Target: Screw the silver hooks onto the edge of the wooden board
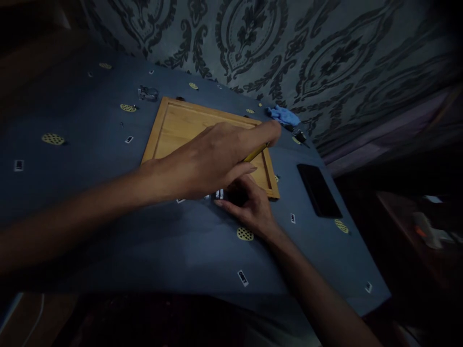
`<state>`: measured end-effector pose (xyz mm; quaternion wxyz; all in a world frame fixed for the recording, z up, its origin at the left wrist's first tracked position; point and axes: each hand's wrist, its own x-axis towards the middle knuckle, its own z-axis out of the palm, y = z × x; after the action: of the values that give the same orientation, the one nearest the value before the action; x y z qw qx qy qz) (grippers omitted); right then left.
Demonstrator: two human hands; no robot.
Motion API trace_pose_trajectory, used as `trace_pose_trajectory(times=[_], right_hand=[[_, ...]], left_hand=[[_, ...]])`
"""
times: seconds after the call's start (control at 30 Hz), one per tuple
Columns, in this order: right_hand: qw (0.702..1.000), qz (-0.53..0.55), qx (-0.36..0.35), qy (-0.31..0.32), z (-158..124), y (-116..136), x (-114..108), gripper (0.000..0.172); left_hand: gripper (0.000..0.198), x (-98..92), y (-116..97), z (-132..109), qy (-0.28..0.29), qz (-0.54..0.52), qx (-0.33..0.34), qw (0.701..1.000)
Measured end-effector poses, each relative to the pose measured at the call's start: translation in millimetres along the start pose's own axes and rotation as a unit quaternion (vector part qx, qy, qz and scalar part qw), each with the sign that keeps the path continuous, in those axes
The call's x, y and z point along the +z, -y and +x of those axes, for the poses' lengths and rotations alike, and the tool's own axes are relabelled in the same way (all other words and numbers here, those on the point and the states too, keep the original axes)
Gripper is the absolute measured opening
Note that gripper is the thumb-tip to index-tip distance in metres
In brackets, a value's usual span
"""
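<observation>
My left hand [213, 156] reaches over the wooden framed panel [186, 120], its fingers closed round a thin yellow stick-like tool [255, 153]. Only a short length of the tool shows; its tip is hidden behind the fingers. Just below, my right hand [253, 207] is at the panel's near edge, thumb and fingers curled about a small shiny metal piece [219, 193]. Most of that piece is covered by the hands, so its kind cannot be made out. The panel lies flat, with a raised rim round a recessed middle.
On the blue patterned tablecloth [173, 255], a metal fitting [148, 93] lies behind the panel's left corner. A blue crumpled cloth or glove [284, 115] and a small dark metal item [300, 137] are at the back right. A black phone [319, 190] lies near the right edge.
</observation>
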<state>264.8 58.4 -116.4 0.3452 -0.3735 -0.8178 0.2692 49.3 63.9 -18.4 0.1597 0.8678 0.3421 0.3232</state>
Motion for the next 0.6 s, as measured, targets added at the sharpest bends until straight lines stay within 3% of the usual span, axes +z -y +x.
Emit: trace_pose_trajectory(times=[0.3,0.6], right_hand=[[1.000,-0.001,-0.015,0.004,0,3,-1,0.045],[0.999,-0.020,-0.032,-0.001,-1,0,-1,0.047]], left_hand=[[0.035,-9.2,-9,4,-0.068,0.004,-0.019,0.997],[0.032,-8.0,-13,2,-0.019,0.057,-0.008,0.998]])
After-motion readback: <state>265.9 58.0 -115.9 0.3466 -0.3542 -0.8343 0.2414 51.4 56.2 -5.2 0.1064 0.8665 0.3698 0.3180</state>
